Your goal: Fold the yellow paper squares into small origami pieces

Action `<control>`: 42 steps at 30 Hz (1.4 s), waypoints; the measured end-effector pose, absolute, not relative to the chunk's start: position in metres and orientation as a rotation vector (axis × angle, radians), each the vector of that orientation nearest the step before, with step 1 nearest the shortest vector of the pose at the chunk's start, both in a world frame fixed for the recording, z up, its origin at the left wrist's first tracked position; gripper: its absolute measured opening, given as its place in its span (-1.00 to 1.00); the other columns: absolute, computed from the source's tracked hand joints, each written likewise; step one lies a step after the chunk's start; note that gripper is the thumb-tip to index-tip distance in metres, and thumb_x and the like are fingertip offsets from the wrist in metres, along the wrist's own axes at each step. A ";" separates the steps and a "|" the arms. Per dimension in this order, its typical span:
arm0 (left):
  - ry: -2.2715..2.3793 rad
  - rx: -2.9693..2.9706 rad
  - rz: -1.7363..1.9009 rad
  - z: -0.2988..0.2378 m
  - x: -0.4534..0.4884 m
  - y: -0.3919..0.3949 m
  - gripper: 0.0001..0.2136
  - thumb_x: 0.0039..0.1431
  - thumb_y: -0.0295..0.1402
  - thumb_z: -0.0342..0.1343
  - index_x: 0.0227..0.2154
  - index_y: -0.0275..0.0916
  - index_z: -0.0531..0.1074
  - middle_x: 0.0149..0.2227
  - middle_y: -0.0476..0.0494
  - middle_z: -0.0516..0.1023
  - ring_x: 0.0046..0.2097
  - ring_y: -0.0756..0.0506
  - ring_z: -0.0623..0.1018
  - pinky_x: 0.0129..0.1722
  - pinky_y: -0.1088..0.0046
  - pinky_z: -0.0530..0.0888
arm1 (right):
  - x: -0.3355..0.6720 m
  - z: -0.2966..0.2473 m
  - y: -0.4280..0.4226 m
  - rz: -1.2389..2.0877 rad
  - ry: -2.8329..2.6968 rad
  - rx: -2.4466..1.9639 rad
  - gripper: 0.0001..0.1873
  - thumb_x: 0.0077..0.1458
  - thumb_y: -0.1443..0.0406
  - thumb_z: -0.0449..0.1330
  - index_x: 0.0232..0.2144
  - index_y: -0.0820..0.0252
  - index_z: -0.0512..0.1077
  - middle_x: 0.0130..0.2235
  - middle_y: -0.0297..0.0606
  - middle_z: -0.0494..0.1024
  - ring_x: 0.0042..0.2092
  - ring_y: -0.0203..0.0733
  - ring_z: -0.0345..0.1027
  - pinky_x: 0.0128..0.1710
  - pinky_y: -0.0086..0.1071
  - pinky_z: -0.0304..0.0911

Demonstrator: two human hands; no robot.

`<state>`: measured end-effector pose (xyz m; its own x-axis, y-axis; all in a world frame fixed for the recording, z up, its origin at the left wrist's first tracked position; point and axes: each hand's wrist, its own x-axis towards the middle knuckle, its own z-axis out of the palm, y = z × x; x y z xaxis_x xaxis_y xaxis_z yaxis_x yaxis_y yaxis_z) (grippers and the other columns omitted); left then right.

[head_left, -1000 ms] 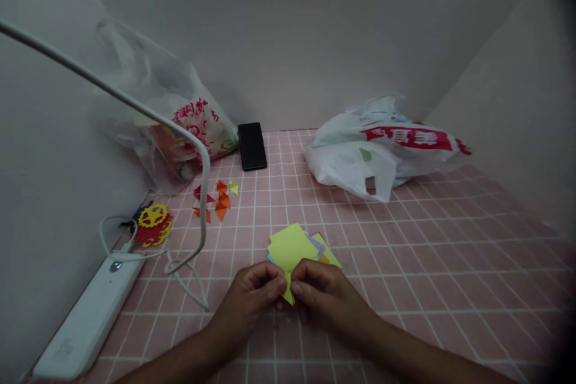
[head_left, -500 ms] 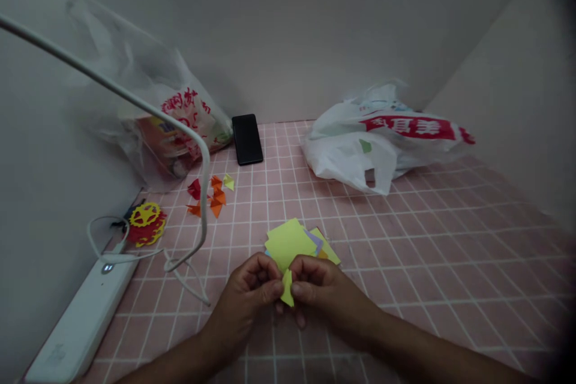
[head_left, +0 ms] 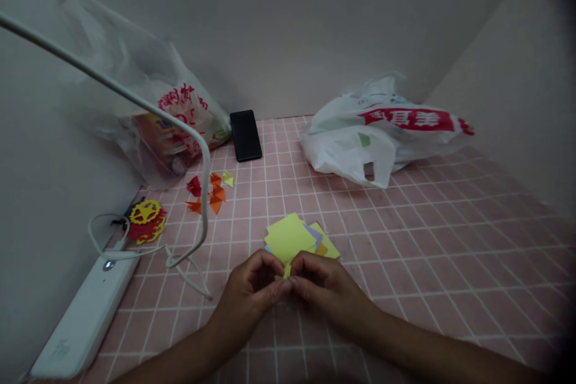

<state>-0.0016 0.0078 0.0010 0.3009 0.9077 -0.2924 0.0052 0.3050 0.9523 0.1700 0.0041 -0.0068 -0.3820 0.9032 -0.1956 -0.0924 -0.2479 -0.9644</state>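
Both hands meet just above the pink gridded table [head_left: 427,252] near its front. My left hand [head_left: 252,291] and my right hand [head_left: 321,288] pinch a small folded yellow paper piece [head_left: 286,270] between their fingertips; only a sliver of it shows. Right behind the hands lies a stack of coloured paper squares [head_left: 292,237] with a yellow sheet on top.
Red, orange and yellow folded paper bits [head_left: 211,189] and red-yellow paper cut-outs [head_left: 144,221] lie at the left. A white lamp base [head_left: 76,324] with its bent arm [head_left: 198,150] and cord stands there. Two plastic bags [head_left: 382,138] [head_left: 162,114] and a black phone [head_left: 245,135] sit at the back.
The fingers have closed tighter round the yellow piece, so less of it shows. The view has shifted slightly; the hands stay in the same spot.
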 end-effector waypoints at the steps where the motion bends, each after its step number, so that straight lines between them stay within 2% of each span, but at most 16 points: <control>1: 1.093 1.079 0.785 0.001 -0.002 0.007 -0.81 0.00 -0.31 0.28 -0.44 -0.25 0.38 -0.47 0.03 0.38 -0.40 0.00 0.36 -0.39 0.51 0.30 | 0.170 -0.007 0.004 1.735 -1.258 -1.056 -0.78 0.10 0.23 0.21 -0.51 0.20 0.32 -0.56 -0.44 0.31 -0.51 -0.37 0.14 -0.50 -0.48 0.07; 7: 1.081 1.110 0.766 0.002 -0.002 0.005 -0.83 -0.02 -0.40 0.26 -0.41 -0.22 0.35 -0.45 0.03 0.39 -0.40 0.00 0.38 -0.40 0.51 0.32 | 0.173 -0.006 0.006 1.674 -1.402 -1.071 -0.78 0.17 0.23 0.11 -0.49 0.19 0.32 -0.54 -0.41 0.32 -0.49 -0.33 0.16 -0.47 -0.44 0.09; 13: 1.040 1.161 0.726 0.000 -0.004 0.005 -0.78 -0.03 -0.46 0.27 -0.34 -0.22 0.35 -0.37 -0.02 0.44 -0.31 -0.04 0.43 -0.30 0.46 0.37 | 0.176 -0.005 0.007 1.647 -1.441 -1.074 -0.77 0.20 0.22 0.10 -0.47 0.20 0.33 -0.52 -0.41 0.30 -0.47 -0.32 0.14 -0.47 -0.44 0.07; 18: 1.036 1.101 0.723 0.006 -0.004 0.006 -0.79 -0.02 -0.41 0.29 -0.35 -0.23 0.37 -0.38 0.00 0.44 -0.33 -0.02 0.44 -0.32 0.49 0.37 | 0.177 -0.006 0.008 1.774 -1.327 -1.029 -0.73 0.18 0.14 0.14 -0.45 0.21 0.33 -0.54 -0.42 0.30 -0.51 -0.35 0.12 -0.51 -0.46 0.04; 22: 0.997 1.056 0.726 0.009 -0.004 0.007 -0.80 0.01 -0.36 0.29 -0.36 -0.22 0.37 -0.38 -0.01 0.47 -0.32 -0.04 0.48 -0.30 0.47 0.40 | 0.177 -0.006 0.010 1.835 -1.250 -1.011 -0.75 0.10 0.16 0.22 -0.46 0.20 0.32 -0.54 -0.44 0.30 -0.52 -0.37 0.13 -0.52 -0.47 0.05; 27: 1.044 1.182 0.714 0.009 -0.008 0.008 -0.86 0.11 -0.30 0.20 -0.33 -0.23 0.41 -0.36 -0.05 0.49 -0.30 -0.07 0.48 -0.28 0.44 0.39 | 0.177 -0.006 0.011 1.879 -1.190 -1.037 -0.80 0.07 0.21 0.21 -0.45 0.20 0.32 -0.54 -0.45 0.29 -0.53 -0.38 0.15 -0.52 -0.46 0.06; 33: 1.123 1.421 0.698 0.009 -0.009 0.007 -0.93 0.19 -0.37 0.09 -0.37 -0.23 0.43 -0.36 -0.09 0.50 -0.30 -0.09 0.47 -0.28 0.42 0.38 | 0.176 0.000 0.010 1.745 -1.334 -1.110 -0.87 0.05 0.31 0.14 -0.51 0.18 0.28 -0.56 -0.44 0.27 -0.51 -0.36 0.09 -0.52 -0.45 0.01; 36: 1.133 1.543 0.800 0.009 -0.006 0.007 -0.92 0.15 -0.43 0.11 -0.45 -0.23 0.41 -0.26 -0.15 0.49 -0.18 -0.13 0.49 -0.17 0.38 0.39 | 0.176 0.002 0.009 1.603 -1.491 -1.107 -0.85 0.06 0.33 0.12 -0.53 0.18 0.28 -0.54 -0.43 0.25 -0.48 -0.33 0.07 -0.49 -0.43 0.01; 42: 1.222 1.472 0.802 0.007 -0.003 0.003 -0.92 0.11 -0.42 0.14 -0.48 -0.23 0.41 -0.44 -0.05 0.44 -0.38 -0.06 0.44 -0.37 0.46 0.37 | 0.176 -0.001 0.006 1.511 -1.583 -1.102 -0.87 0.05 0.39 0.11 -0.52 0.17 0.27 -0.53 -0.43 0.27 -0.47 -0.33 0.09 -0.48 -0.44 0.02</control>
<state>-0.0033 0.0030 0.0074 0.2638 0.9584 -0.1089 0.2812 0.0315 0.9591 0.1764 0.0064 -0.0005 -0.4120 0.9078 -0.0786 0.1208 -0.0310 -0.9922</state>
